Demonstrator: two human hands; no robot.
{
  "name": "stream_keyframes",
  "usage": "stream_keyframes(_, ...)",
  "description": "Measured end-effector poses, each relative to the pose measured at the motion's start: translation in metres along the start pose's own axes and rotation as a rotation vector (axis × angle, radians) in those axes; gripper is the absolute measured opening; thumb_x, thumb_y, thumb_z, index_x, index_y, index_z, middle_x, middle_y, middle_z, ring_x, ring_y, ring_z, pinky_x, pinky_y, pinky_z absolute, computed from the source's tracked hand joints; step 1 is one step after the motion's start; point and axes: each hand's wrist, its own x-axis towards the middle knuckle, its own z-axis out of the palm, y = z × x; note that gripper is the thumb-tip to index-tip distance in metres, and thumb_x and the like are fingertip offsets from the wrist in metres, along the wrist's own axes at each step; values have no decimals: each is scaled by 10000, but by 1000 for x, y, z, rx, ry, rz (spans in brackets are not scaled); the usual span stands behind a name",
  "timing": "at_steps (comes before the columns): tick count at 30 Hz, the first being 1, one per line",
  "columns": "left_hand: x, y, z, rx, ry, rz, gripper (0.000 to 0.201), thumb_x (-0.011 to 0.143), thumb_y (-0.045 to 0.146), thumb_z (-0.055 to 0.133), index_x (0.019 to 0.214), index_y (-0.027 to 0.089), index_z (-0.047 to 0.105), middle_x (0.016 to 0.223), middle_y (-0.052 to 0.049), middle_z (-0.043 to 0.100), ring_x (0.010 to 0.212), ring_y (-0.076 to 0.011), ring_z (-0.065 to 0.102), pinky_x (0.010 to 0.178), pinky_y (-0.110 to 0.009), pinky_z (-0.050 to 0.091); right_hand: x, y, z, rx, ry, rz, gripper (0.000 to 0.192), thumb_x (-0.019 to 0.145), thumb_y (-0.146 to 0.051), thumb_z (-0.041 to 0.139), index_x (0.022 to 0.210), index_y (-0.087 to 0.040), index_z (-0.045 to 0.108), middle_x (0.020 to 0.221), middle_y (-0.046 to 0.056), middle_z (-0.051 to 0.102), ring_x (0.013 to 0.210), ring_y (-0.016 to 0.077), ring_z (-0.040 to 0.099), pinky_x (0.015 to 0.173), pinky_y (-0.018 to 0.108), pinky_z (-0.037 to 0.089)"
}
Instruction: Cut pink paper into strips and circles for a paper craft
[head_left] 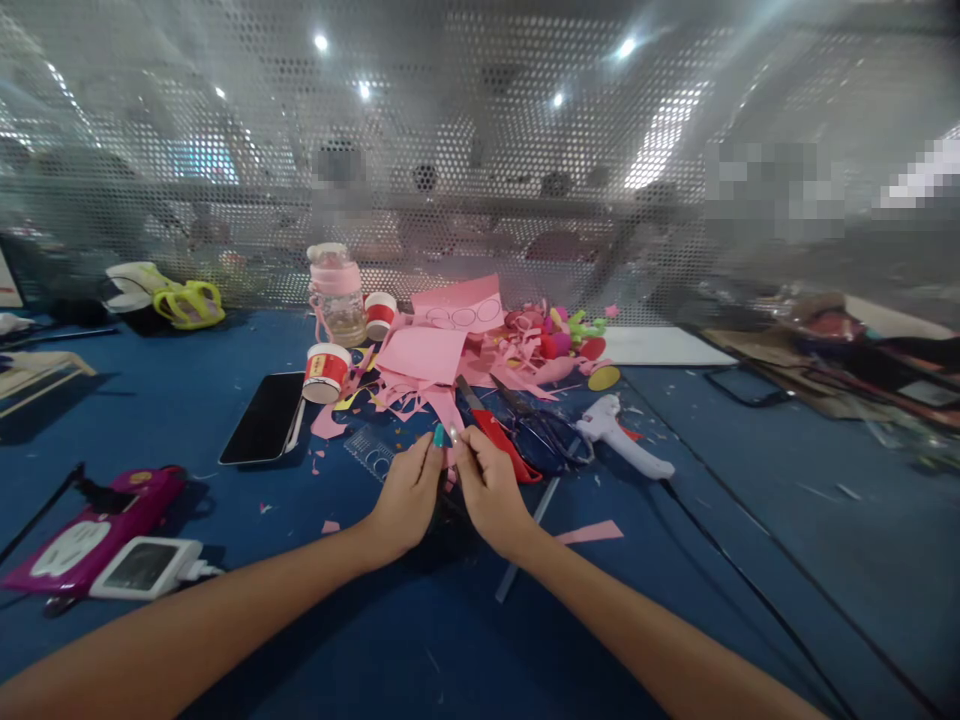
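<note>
In front of me, my left hand (409, 490) and my right hand (491, 490) meet with thumbs and forefingers pinched together. Between the fingertips shows a small pink paper-like piece (450, 476), largely hidden by the fingers. Just past my right hand lie a red-handled cutting tool (504, 445) and dark-handled scissors (551, 440). A clear stencil ruler (370, 452) is on the table left of my left hand. Beyond both hands is a heap of pink sheets (424, 353) and scraps; one sheet (469, 307) has circles drawn on it.
A white glue gun (628, 442) with a trailing cord lies to the right. Paper cups (327, 374), a bottle (337, 300) and a phone (264, 420) stand or lie left of the heap. A purple case (105, 530) is farther left. Perforated metal (465, 130) closes the back.
</note>
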Motion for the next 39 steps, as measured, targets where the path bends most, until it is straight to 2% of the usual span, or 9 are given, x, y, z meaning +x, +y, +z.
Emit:
stream_keyframes(2,0,0,-3,24,14,16,278,926,323,263,745,192,429,587,34,491,531,-121,485,552,-248,379,1,0,-1,-7,18,5,262,870,-304,379,625,-223,332,520,-62,338,462,104,346,457,232,276)
stream_keyframes(4,0,-2,-7,93,-18,77,236,929,322,246,838,191,420,607,31,517,530,-127,515,546,-249,392,1,0,-3,23,11,32,252,863,-316,385,632,-221,355,514,-62,343,460,106,340,455,234,274)
stream_keyframes(7,1,-6,-13,337,-132,289,212,912,330,283,1001,175,396,728,-22,594,590,-162,583,550,-270,415,1,1,-4,103,-26,72,222,842,-313,408,643,-214,391,526,-56,369,479,108,345,455,229,287)
stream_keyframes(9,2,-9,-15,499,-156,410,206,905,305,279,1007,167,393,758,-52,615,605,-186,605,537,-284,423,1,-1,-5,133,-45,76,203,830,-295,420,646,-210,405,535,-52,384,494,108,353,463,227,298)
stream_keyframes(11,3,-11,-15,566,-148,463,178,906,263,250,968,170,389,723,-52,622,587,-189,615,518,-278,429,0,-3,-5,148,-54,75,200,826,-275,419,638,-209,401,530,-52,394,491,105,359,464,225,302)
stream_keyframes(18,1,-9,-12,633,-35,523,147,923,264,238,918,184,362,587,-3,614,440,-156,598,418,-222,384,-5,-9,-3,170,-34,54,202,845,-258,405,649,-212,381,542,-52,391,486,100,358,459,222,307)
stream_keyframes(23,0,-8,-11,760,35,577,167,924,258,205,912,184,354,551,-2,609,415,-177,603,394,-233,372,-6,-8,-2,130,2,16,197,837,-217,400,642,-212,370,550,-54,369,487,95,342,462,220,304)
stream_keyframes(31,-1,-8,-11,799,15,494,183,923,267,208,912,184,371,563,-19,622,458,-192,625,420,-243,402,-5,-7,-1,126,17,29,189,831,-238,396,644,-213,378,559,-49,372,496,106,370,472,226,333)
stream_keyframes(39,1,-8,-12,747,-2,529,176,916,261,230,915,178,385,590,-23,626,481,-182,621,449,-247,429,-5,-6,-4,115,0,7,195,845,-240,401,653,-212,383,550,-48,388,498,101,379,474,225,341)
